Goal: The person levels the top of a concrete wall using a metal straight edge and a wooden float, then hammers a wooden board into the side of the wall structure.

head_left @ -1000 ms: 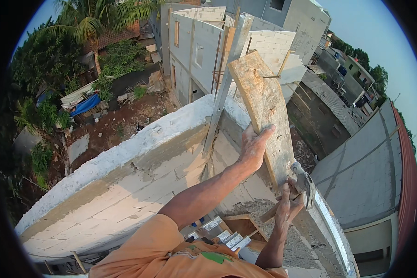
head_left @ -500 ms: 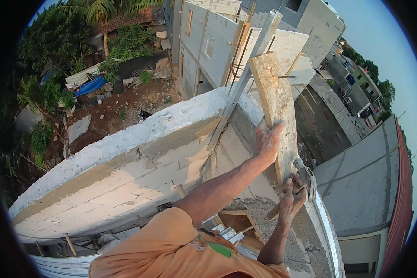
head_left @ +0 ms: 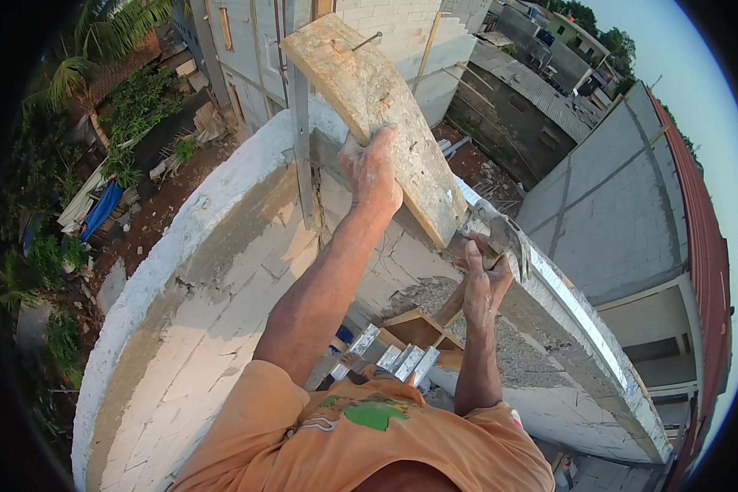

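Note:
My left hand (head_left: 372,170) is wrapped round the left edge of a rough wooden board (head_left: 414,135), fingers mostly hidden behind it. The board is raised and slanted over the wall corner, its far end up and left. A bent nail (head_left: 367,41) sticks out near that end. In my right hand (head_left: 485,287) is a claw hammer (head_left: 507,234), gripped close below its metal head. Its wooden handle points down toward me. The hammer head sits beside the board's lower end; whether they touch I cannot tell.
A light block wall (head_left: 221,303) with a rough concrete top curves round the left. Another wall topped by a shiny metal strip (head_left: 582,316) runs down right. A metal post (head_left: 301,152) stands at the corner. Below me is a ladder (head_left: 402,361). Beyond the walls is a deep drop.
The view has swung right, so the walls and post shift leftward. The board now leans further left, with my left hand still on it. The hammer stays in my right hand.

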